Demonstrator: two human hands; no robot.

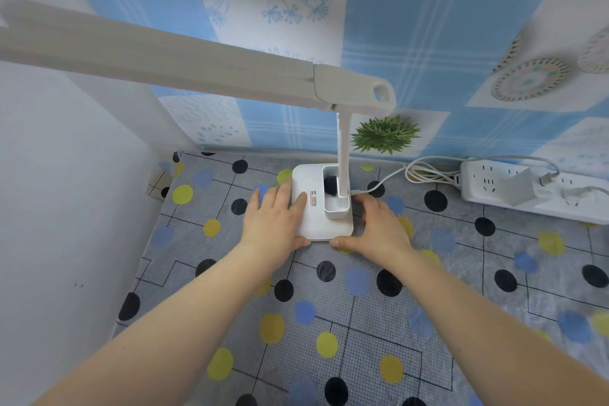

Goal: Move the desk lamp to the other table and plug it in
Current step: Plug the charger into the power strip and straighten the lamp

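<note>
Both hands are on the desk lamp (324, 208) at the centre of the frame, its white base sitting on the spotted table (362, 323). The left hand (275, 219) lies over the base's left edge, fingers (298, 203) fairly straight, thumb at the near edge. The right hand (379, 227) cups the right side, fingers curled against it. A white cable (392, 176) trails right to the power strip (527, 189) at the right edge. A small green plant (385, 133) stands behind.
</note>
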